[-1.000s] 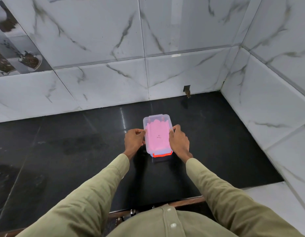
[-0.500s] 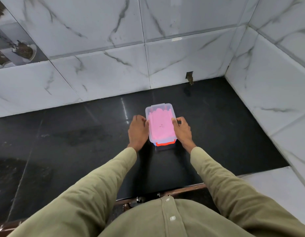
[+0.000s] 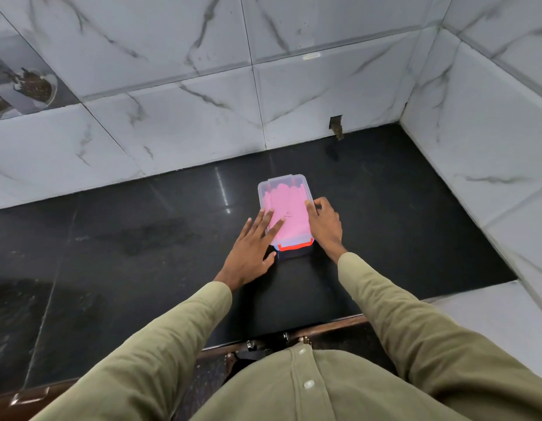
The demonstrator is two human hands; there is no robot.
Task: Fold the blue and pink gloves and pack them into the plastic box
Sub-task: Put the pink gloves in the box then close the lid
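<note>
Now the plastic box [image 3: 284, 208] stands on the black tabletop [image 3: 142, 253], lid on, with the pink gloves [image 3: 286, 212] inside; blue shows only at its near edge. The left hand [image 3: 254, 247] lies flat, fingers [image 3: 271, 221] spread on the lid. The right hand [image 3: 324, 226] curls against the right wall. It seems the closing step; next, press the lid down evenly.

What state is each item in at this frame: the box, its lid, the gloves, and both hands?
plastic box: upright on the black counter, packed.
lid: on the box; whether latched, cannot tell.
pink glove: flat inside, seen through the lid.
blue glove: only a blue edge visible at the near end.
left hand: open, fingers spread flat on the lid.
right hand: curled against the box's right side.
</note>
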